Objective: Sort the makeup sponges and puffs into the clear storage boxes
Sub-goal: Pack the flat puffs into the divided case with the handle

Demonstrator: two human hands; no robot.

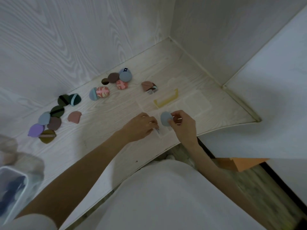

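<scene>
White wood-grain tabletop (103,146) fills a pale corner, and on it lies a clear plastic storage box with a yellow handle (166,99). Both bare forearms reach in over its near end. Right hand (181,124) pinches a round grey-blue puff (166,118) between thumb and fingertips, holding it on edge just above the box. Left hand (141,126) curls at the box's near corner; whether it grips I cannot tell. Loose coloured puffs (49,120) lie scattered far left.
</scene>
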